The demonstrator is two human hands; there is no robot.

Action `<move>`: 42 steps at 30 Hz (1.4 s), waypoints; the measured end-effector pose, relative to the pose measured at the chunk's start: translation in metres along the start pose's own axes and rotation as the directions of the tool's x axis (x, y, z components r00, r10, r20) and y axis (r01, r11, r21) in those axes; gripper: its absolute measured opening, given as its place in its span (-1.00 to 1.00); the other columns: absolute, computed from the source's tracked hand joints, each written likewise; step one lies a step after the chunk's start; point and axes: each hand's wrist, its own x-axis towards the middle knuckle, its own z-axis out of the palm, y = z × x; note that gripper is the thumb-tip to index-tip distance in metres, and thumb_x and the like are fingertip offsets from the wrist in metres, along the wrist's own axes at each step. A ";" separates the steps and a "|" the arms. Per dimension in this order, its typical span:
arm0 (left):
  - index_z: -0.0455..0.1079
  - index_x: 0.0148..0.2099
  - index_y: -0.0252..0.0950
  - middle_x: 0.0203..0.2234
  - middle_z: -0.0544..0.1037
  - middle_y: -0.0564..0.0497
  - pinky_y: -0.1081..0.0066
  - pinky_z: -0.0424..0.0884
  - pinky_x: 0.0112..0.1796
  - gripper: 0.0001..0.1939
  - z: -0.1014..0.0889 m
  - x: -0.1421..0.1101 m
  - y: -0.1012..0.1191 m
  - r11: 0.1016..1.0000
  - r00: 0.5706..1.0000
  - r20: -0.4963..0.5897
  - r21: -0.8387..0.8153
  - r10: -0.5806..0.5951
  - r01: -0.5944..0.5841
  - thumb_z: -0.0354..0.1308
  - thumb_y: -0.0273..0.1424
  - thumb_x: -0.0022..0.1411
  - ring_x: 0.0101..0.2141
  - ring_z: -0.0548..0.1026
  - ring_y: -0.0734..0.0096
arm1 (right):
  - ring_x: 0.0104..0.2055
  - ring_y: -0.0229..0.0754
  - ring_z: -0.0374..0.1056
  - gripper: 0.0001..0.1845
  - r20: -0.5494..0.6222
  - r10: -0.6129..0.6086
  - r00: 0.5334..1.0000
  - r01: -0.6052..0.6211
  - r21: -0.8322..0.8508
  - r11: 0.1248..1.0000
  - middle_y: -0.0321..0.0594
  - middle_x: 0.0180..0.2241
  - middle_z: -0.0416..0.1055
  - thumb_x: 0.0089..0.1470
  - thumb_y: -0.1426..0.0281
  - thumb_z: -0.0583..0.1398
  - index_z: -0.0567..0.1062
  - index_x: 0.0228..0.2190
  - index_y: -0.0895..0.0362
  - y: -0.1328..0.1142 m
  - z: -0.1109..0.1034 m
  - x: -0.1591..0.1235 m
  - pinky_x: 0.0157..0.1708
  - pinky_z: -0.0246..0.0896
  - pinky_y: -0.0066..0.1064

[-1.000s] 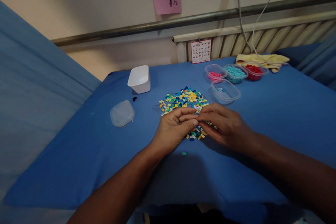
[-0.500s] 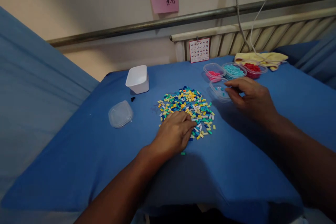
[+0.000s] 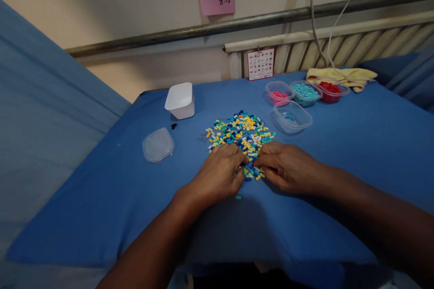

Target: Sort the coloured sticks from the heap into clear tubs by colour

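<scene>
A pile of small plastic blocks (image 3: 242,131) in yellow, dark blue, teal, white and green lies on the blue cloth. My left hand (image 3: 222,169) rests at the pile's near left side, fingers curled down into the blocks. Opposite it, my right hand (image 3: 286,167) touches the near right side with thumb and fingers drawn together. What either hand's fingertips hold is hidden. One green block (image 3: 238,197) lies apart, nearer to me. Behind my right hand stands a clear tub (image 3: 300,122) with a few blue blocks in it.
Clear tubs of pink blocks (image 3: 278,95), light blue blocks (image 3: 305,91) and red blocks (image 3: 330,89) stand at the back right, before a yellow cloth (image 3: 356,74). At left are a white container (image 3: 183,110), clear lids (image 3: 158,146) and a small black object (image 3: 174,126).
My right hand has moved from above the clear tub down and left to the pile. My left hand stays at the pile with its fingers curled.
</scene>
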 end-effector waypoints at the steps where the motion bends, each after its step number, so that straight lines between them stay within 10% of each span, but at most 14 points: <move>1: 0.53 0.02 -0.29 -0.10 0.53 -0.14 0.07 0.37 0.01 -0.73 0.000 -0.001 0.000 1.000 1.000 0.003 -0.003 0.001 -0.001 0.14 -0.49 0.30 -0.04 0.47 0.05 | -0.18 -0.10 0.42 -0.77 0.010 0.004 1.000 -0.004 0.002 1.000 -0.14 -0.24 0.52 0.34 0.48 0.18 0.63 -0.08 0.11 0.000 -0.001 -0.001 -0.17 0.29 -0.29; 28: 0.52 -0.10 -0.27 -0.24 0.59 -0.03 0.15 0.30 -0.05 -0.87 0.008 -0.001 -0.001 0.987 0.987 -0.039 -0.039 0.156 -0.158 0.15 -0.49 0.38 -0.15 0.49 0.18 | -0.16 -0.06 0.47 -0.80 0.044 -0.036 0.998 0.033 0.049 0.998 -0.12 -0.20 0.55 0.32 0.52 0.15 0.56 -0.09 0.15 -0.010 0.003 -0.003 -0.14 0.34 -0.26; 35: 0.51 -0.05 -0.29 -0.22 0.55 -0.02 0.29 0.41 -0.12 -0.80 0.001 -0.002 -0.003 0.964 0.961 -0.275 -0.242 0.041 -0.111 0.08 -0.56 0.42 -0.18 0.52 0.31 | -0.17 -0.11 0.45 -0.78 -0.053 -0.013 0.999 0.017 0.075 0.997 -0.14 -0.21 0.53 0.33 0.52 0.17 0.60 -0.09 0.13 -0.003 0.003 -0.007 -0.15 0.31 -0.30; 42: 0.54 -0.12 -0.27 -0.21 0.52 -0.03 0.30 0.45 -0.08 -0.77 -0.003 -0.002 -0.014 0.956 0.931 -0.365 -0.263 0.022 -0.126 0.09 -0.61 0.37 -0.13 0.51 0.33 | -0.23 -0.11 0.41 -0.82 0.100 0.029 0.995 -0.025 -0.039 0.999 -0.12 -0.26 0.50 0.38 0.45 0.18 0.62 -0.20 0.15 -0.012 0.001 -0.002 -0.24 0.22 -0.29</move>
